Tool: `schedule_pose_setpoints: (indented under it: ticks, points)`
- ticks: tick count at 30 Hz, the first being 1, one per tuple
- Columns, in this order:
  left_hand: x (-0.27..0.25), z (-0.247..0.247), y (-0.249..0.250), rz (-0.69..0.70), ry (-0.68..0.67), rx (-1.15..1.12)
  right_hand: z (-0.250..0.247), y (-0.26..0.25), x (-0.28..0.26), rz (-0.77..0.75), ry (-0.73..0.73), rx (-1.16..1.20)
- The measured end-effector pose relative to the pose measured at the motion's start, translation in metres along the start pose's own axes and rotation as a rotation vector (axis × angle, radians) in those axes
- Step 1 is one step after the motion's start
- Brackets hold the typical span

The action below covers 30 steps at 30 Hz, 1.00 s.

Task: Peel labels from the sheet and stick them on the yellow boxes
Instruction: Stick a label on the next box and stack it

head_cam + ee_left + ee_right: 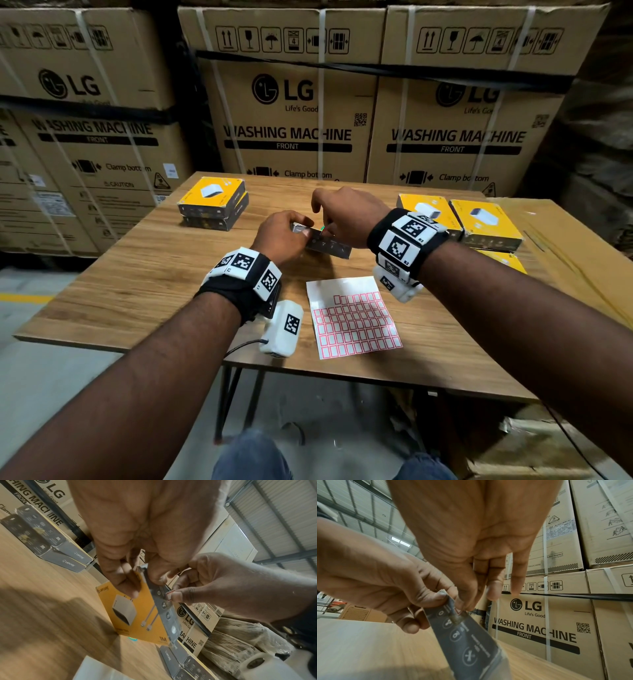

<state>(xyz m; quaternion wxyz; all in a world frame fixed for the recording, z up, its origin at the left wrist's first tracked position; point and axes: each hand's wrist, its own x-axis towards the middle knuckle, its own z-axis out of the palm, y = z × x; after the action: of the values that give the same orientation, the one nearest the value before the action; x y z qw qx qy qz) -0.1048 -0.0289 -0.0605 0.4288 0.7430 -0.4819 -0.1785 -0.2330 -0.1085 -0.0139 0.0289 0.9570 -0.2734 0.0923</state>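
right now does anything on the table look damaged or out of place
Nothing is plainly damaged. The label sheet lies askew with its upper rows already peeled. The left-hand stack of two yellow boxes sits slightly offset, not squared.

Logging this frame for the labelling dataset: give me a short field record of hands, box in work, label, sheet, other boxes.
left hand: grips the box in work, standing it on edge on the table
right hand: pinches a label at the box's grey side
label: red-edged, at the grey side; whether stuck, cannot tell
sheet: flat on the table near the person, top rows partly peeled
left stack: two boxes, far left of table
right boxes: several, at the right end of the table
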Motion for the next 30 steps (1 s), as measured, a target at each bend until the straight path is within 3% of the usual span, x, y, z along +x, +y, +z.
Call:
schedule_pose_setpoints:
  ticks: [17,30]
  points:
    - [0.001,-0.001,0.001,-0.042,-0.013,-0.047,0.000,0.000,-0.002,-0.027,0.003,-0.016]
    - [-0.002,0.000,-0.001,-0.052,0.002,-0.077,0.011,0.009,-0.009,0.011,0.012,0.195]
